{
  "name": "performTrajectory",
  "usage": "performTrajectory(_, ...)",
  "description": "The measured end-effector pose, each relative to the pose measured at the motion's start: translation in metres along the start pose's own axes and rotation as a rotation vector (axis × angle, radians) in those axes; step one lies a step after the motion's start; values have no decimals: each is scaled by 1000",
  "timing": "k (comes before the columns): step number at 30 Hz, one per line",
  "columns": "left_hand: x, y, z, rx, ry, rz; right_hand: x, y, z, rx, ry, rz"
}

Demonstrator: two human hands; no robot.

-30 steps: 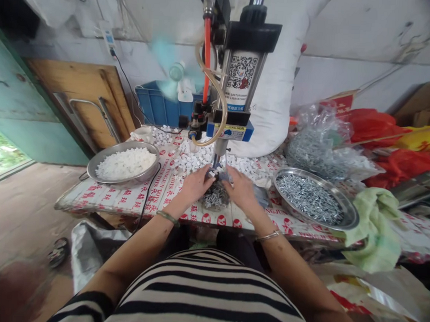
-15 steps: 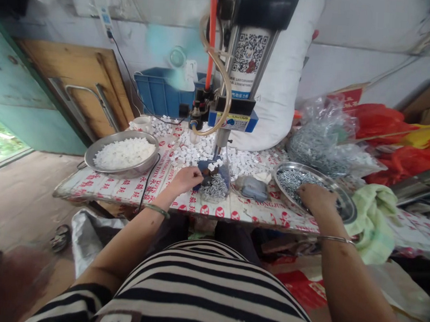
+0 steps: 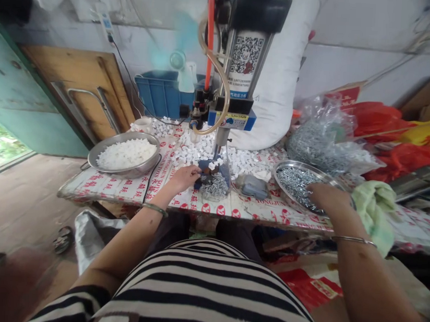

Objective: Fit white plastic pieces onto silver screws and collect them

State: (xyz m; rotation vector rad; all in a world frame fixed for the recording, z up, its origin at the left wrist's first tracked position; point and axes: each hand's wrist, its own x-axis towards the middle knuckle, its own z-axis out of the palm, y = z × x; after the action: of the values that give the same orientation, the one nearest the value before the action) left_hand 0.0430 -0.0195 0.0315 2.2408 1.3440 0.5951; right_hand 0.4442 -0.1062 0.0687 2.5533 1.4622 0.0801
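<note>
My left hand [image 3: 185, 177] is closed beside the blue base [image 3: 204, 167] under the press [image 3: 242, 61]; what its fingers hold, if anything, is too small to make out. Small metal parts [image 3: 214, 186] lie heaped just right of it. My right hand [image 3: 324, 198] reaches over the round steel tray [image 3: 283, 196], its fingertips down at the metal pieces [image 3: 295, 180]; whether they grip one is hidden. White plastic pieces [image 3: 244, 161] are scattered behind the base. A grey folded pad [image 3: 253, 186] sits between the base and the tray.
A steel bowl [image 3: 148, 167] of white pieces stands at the left. Behind are a blue crate [image 3: 155, 93], a small fan [image 3: 177, 60] and a large white sack [image 3: 279, 102]. At the right are a bag of metal parts [image 3: 317, 142] and a green cloth [image 3: 374, 212].
My right hand has moved right over the tray, and its fingers look less tightly curled. My left hand has shifted slightly left, staying by the base.
</note>
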Motion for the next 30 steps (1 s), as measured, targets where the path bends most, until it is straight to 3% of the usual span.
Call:
performTrajectory(3, 3, 1, 5, -11, -20, 21, -4, -1, -10, -12, 25, 12)
performTrajectory(8, 3, 9, 10, -109, 39, 45, -18, -27, -22, 287, 276, -131)
performTrajectory(11, 0, 14, 9, 17, 93, 48, -33, -62, -25, 596, 366, -294)
performTrajectory(14, -3, 18, 10, 107, 153, -1, -52, -110, -24, 952, 367, -427)
performTrajectory(17, -6, 26, 10, -28, 182, 39, -70, -158, -22, 1292, 293, -510)
performTrajectory(20, -12, 38, 8, -212, 188, 90, -84, -192, -20, 1548, 224, -529)
performTrajectory(25, -23, 54, 9, -412, 159, 124, -95, -207, -17, 1696, 191, -520)
performTrajectory(30, -25, 59, 13, -406, 188, 144, -102, -206, -13, 1673, 247, -491)
